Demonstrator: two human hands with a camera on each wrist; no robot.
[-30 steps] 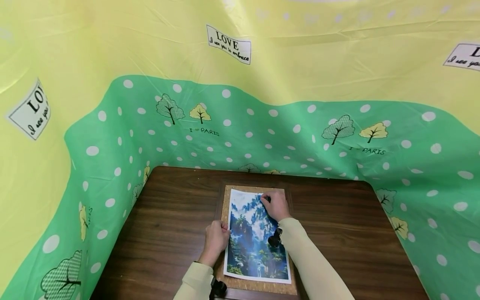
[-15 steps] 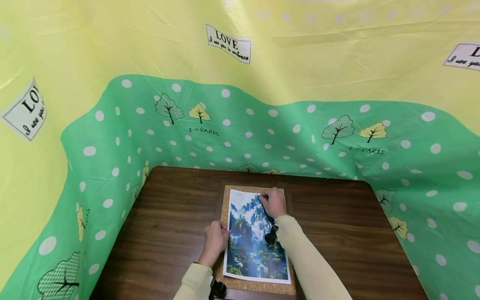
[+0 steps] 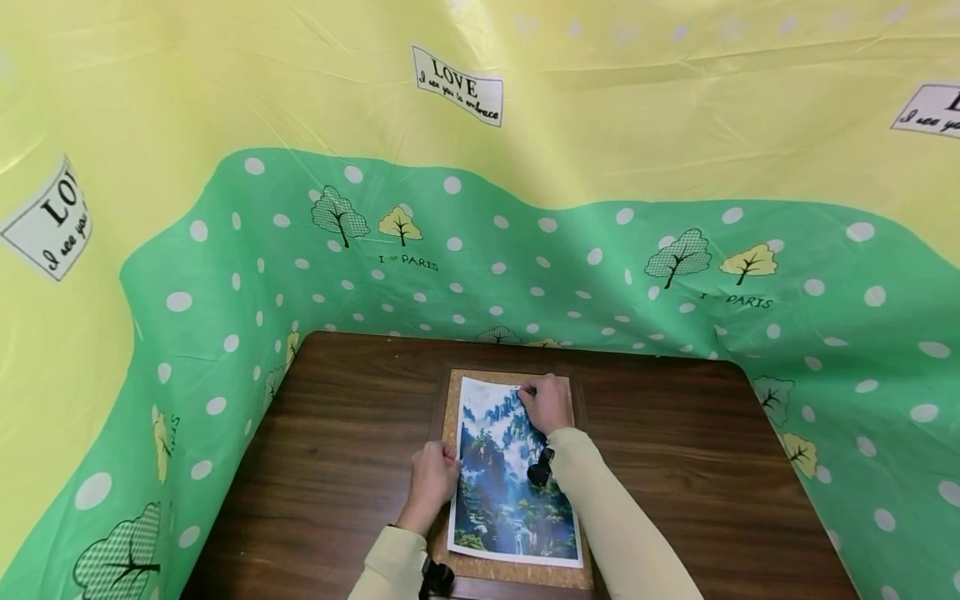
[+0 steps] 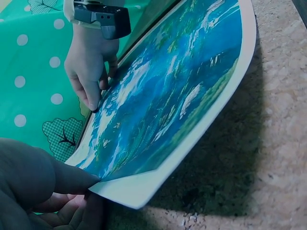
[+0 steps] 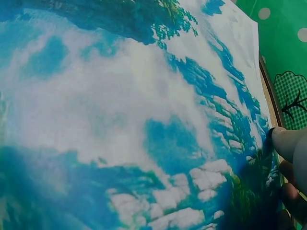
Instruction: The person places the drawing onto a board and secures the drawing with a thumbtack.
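The printed picture (image 3: pixel 491 492) lies over the cork board (image 3: pixel 517 571) on the bench (image 3: pixel 337 433) — placed, though seemingly not yet flat or fully fastened. Fingers of the left hand (image 3: pixel 432 483) pinch its left edge; those of the right hand (image 3: pixel 551 405) pinch a small dark thing (image 5: pixel 271 132) — perhaps a pin — near its top.

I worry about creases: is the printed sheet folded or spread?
Spread: the printed sheet lies open over the cork board, one edge raised.

blue-white print (image 3: pixel 498 479), brown table (image 3: pixel 337 425), yellow cloth (image 3: pixel 525 167), white-dotted green below
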